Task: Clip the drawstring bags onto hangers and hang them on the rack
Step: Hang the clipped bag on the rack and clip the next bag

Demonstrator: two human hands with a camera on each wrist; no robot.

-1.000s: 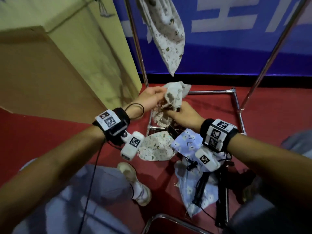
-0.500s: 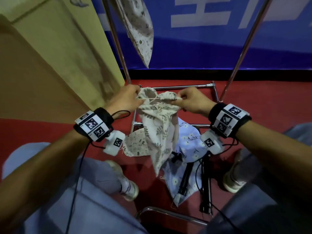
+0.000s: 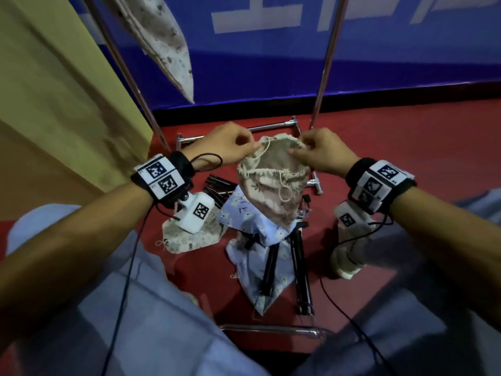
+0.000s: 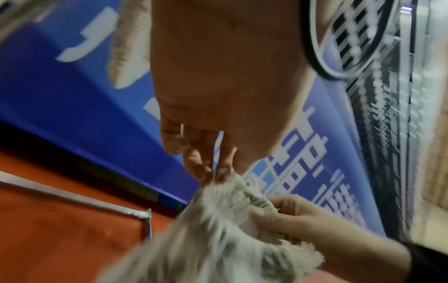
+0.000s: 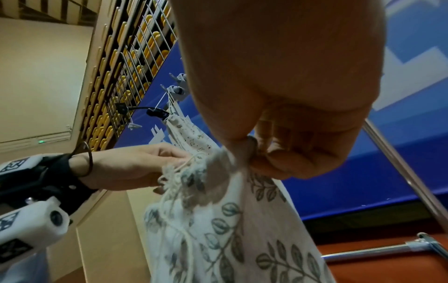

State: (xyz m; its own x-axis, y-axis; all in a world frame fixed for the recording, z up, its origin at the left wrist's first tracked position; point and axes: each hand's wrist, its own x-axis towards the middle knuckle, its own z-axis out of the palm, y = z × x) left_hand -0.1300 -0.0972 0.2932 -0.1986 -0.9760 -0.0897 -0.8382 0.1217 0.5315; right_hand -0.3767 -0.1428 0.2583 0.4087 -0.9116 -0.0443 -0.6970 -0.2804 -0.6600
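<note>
I hold a cream drawstring bag with a grey leaf print up in front of me by its frilled mouth. My left hand pinches the left side of the mouth and its cord. On the right side, my right hand pinches the rim. The bag hangs down over a blue floral bag that lies on the red floor. A cream bag lies on the floor at the left. Black clip hangers lie under and beside the blue bag.
The metal rack's uprights and base bars stand ahead on the red floor. One patterned bag hangs from the rack on a clip hanger. A yellow-brown wall is close on the left. My knees and shoes flank the pile.
Both hands lifted the leaf-print bag off the pile, moved apart along its mouth and now hold it spread between them. The camera view tilted down.
</note>
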